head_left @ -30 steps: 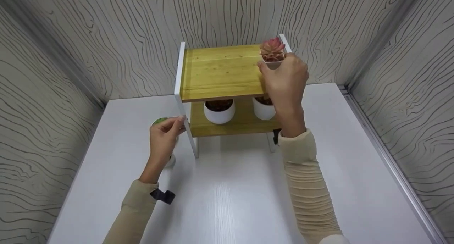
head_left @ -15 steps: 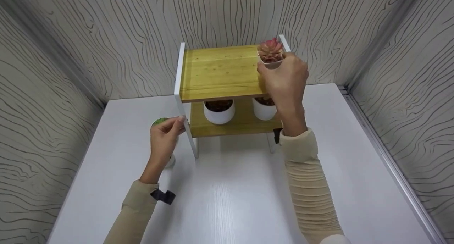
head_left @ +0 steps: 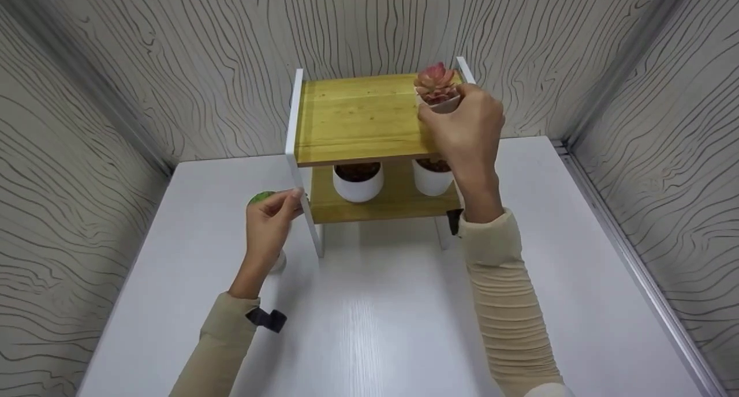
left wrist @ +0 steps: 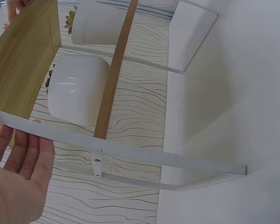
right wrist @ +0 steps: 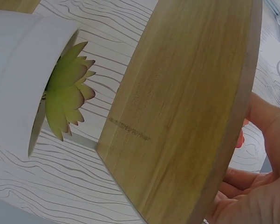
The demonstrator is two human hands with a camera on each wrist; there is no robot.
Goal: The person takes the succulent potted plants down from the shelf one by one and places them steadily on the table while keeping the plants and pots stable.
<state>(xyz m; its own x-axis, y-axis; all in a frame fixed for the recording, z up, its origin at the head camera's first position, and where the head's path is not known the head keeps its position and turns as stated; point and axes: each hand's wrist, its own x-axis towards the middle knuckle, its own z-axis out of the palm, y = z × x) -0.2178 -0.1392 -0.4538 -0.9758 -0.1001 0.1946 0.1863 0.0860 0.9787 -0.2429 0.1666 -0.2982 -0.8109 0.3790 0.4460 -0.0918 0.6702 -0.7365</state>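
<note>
In the head view my right hand [head_left: 470, 126] holds a small white pot [head_left: 444, 105] with a pink succulent [head_left: 436, 82] between thumb and fingers, over the right end of the upper wooden shelf [head_left: 364, 117]. My left hand [head_left: 268, 227] pinches the left front post of the white frame [head_left: 308, 209]; in the left wrist view the fingers of my left hand [left wrist: 18, 172] curl at this white bar [left wrist: 130, 150]. From the right wrist view, my right hand [right wrist: 256, 182] is at the shelf board's edge [right wrist: 237, 107], with most of the pot hidden behind the board.
On the lower shelf [head_left: 398, 203] stand two round white pots, one left [head_left: 358, 183] and one right [head_left: 433, 180]. A green plant [head_left: 261, 197] and a white pot [head_left: 279, 262] are partly hidden behind my left hand. Patterned panels [head_left: 369, 27] enclose the white table [head_left: 364, 304].
The succulent pot in my right hand has shifted slightly to the left and tilted a little. My left hand stays at the frame's post.
</note>
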